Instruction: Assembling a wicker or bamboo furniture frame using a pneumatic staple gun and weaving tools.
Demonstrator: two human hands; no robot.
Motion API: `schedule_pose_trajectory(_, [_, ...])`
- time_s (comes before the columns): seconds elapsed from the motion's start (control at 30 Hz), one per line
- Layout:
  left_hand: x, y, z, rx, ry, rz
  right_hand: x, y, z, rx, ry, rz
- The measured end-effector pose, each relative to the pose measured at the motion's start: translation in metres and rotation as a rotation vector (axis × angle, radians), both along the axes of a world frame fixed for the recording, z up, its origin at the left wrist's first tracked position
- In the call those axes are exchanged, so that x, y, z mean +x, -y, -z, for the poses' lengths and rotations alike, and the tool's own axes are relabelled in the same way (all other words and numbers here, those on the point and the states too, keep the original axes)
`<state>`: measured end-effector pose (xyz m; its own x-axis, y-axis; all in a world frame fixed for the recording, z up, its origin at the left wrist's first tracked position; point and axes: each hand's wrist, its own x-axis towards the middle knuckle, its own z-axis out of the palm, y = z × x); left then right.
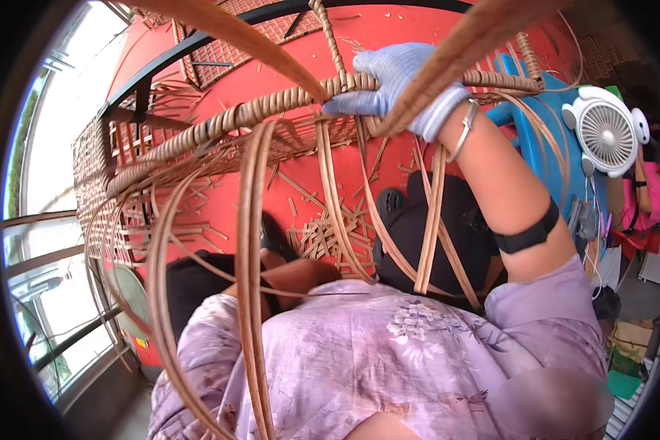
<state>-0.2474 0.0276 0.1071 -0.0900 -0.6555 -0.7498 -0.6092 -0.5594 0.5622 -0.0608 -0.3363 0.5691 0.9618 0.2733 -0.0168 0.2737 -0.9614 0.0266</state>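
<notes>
My right hand (411, 84), in a pale blue-white knit glove, is closed around a frame bar (257, 110) wrapped in tan rattan-like strips. Its thumb lies along the wrapping, pointing left. A wide blurred brown strip (444, 66) passes in front of the hand, and another strip (249, 44) slants down to the bar left of it. Several long loose strips (249, 264) hang from the bar toward my lap. Below the left sleeve (209, 330) a bit of skin shows near my lap, but my left hand cannot be seen.
Woven panels (253, 48) on black framing stand beyond the bar. Cut strip scraps (326, 238) litter the red floor (308, 183). At right are a blue plastic chair (546, 128), a white fan (607, 132) and a person in pink (649, 194). A railing (48, 260) runs along the left.
</notes>
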Motion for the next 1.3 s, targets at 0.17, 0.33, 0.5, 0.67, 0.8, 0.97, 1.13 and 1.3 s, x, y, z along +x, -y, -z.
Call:
schedule_pose_trajectory(0.17, [0.073,0.097,-0.327,-0.216,0.269,-0.283,-0.022,-0.025,-0.012,0.058,-0.001,-0.077])
schedule_pose_trajectory(0.33, [0.040,0.070,-0.487,-0.766,0.384,-0.754,-0.096,-0.007,0.005,0.193,0.016,0.016])
schedule_pose_trajectory(0.5, [0.024,0.038,-0.520,-0.765,1.128,-0.844,-0.132,-0.025,0.024,0.298,0.073,-0.051])
schedule_pose_trajectory(0.67, [0.047,0.039,-0.458,-0.442,1.396,-0.471,-0.140,-0.011,0.038,0.457,0.439,-0.034])
schedule_pose_trajectory(0.8, [0.087,0.003,-0.422,-0.437,1.462,-0.498,-0.151,0.002,0.037,0.593,0.472,-0.108])
schedule_pose_trajectory(0.97, [0.098,0.019,-0.428,-0.434,1.466,-0.599,-0.192,0.043,0.032,0.752,0.538,-0.183])
schedule_pose_trajectory(1.13, [0.097,0.019,-0.433,-0.417,1.348,-0.635,-0.241,0.083,0.012,1.102,0.649,-0.104])
schedule_pose_trajectory(1.3, [0.096,0.018,-0.433,-0.607,1.044,-0.915,-0.280,0.113,0.027,1.804,0.806,0.558])
